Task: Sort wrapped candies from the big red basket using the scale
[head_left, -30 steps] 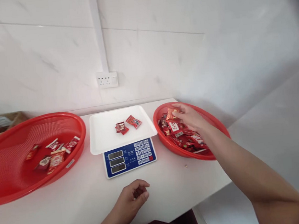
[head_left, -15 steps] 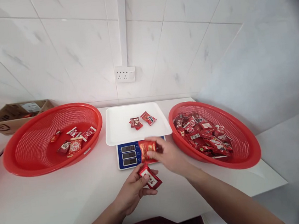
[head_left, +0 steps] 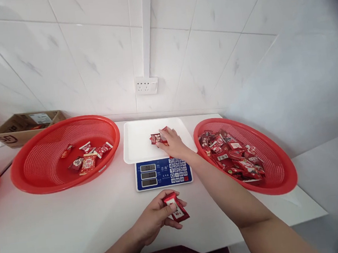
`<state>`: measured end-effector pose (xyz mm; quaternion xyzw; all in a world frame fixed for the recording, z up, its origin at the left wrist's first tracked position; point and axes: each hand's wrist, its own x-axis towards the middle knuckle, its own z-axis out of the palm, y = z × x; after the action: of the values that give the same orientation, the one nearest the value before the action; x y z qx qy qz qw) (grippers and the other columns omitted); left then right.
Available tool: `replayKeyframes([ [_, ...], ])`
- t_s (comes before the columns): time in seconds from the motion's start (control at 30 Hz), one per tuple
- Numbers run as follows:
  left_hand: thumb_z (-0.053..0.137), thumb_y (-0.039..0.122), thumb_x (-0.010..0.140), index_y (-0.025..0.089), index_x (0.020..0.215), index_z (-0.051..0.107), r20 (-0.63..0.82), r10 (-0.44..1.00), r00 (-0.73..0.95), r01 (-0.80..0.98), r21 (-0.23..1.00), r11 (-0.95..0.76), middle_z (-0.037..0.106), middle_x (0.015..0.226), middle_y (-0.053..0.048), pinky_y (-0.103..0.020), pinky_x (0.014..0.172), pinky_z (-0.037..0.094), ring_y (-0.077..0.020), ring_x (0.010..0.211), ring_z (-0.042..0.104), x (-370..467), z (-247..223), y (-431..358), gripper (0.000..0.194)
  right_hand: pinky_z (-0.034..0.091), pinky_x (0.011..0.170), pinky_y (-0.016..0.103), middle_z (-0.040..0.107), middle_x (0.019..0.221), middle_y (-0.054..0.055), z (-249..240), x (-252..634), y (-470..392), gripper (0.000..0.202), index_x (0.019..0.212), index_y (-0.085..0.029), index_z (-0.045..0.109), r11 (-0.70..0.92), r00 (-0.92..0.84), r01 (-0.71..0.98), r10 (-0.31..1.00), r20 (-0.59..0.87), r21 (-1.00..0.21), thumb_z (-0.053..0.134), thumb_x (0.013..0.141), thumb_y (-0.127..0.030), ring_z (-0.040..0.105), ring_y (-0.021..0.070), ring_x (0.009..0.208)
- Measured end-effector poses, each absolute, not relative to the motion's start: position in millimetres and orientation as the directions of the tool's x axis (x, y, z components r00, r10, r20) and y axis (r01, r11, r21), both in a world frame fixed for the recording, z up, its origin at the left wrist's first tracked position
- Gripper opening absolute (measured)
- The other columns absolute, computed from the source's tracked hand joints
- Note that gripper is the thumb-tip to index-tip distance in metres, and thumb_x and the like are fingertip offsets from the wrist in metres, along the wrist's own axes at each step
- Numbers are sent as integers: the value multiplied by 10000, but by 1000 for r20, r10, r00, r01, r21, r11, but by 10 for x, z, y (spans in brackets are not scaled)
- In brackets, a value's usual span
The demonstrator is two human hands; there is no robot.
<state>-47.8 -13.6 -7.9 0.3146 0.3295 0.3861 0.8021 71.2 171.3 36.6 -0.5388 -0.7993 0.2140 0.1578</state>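
Observation:
My left hand (head_left: 158, 216), low in front of the scale, is closed on a red snack packet (head_left: 177, 209) with a white label. My right hand (head_left: 173, 142) reaches over the white tray (head_left: 133, 146) of the scale, its thumb and fingers curled round a red packet mostly hidden beneath them. Touching or beside its fingertips is a dark red packet (head_left: 156, 139) lying on the tray; other packets there are partly covered. Below the tray, the blue keypad and display panel of the digital scale (head_left: 163, 174) are visible.
A red basket (head_left: 282, 167) heaped with red packets (head_left: 232, 152) stands to the right. On the left, another red basket (head_left: 35, 172) holds several packets (head_left: 88, 163). Behind it sits a cardboard box (head_left: 17, 136). A wall socket (head_left: 146, 85) is above the white table (head_left: 107, 225).
My right hand has moved from above the scale's panel up to the tray, uncovering the keypad. My left hand keeps its packet, slightly lower in view. The view has shifted a little.

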Motion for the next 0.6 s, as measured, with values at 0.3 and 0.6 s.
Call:
replayKeyframes([
  [0.3, 590, 361, 812, 176, 1060, 499, -276, 885, 375, -428, 795, 429, 580, 1131, -115, -263, 595, 537, -178, 866, 593, -491, -48, -125, 322, 173, 1063, 548, 381, 1400, 86, 487, 611, 1491, 448, 1256, -226, 489, 591, -483, 688, 806, 341, -421, 437, 867, -441, 153, 289, 1356],
  [0.6, 646, 413, 751, 182, 1072, 529, -409, 829, 383, -350, 766, 540, 641, 968, -83, -260, 587, 504, -177, 789, 598, -472, -5, -115, 413, 368, 996, 352, 557, 1228, 78, 574, 1720, 1192, 302, 1145, -206, 562, 433, -329, 799, 896, 297, -418, 436, 874, -251, 480, 192, 1163],
])
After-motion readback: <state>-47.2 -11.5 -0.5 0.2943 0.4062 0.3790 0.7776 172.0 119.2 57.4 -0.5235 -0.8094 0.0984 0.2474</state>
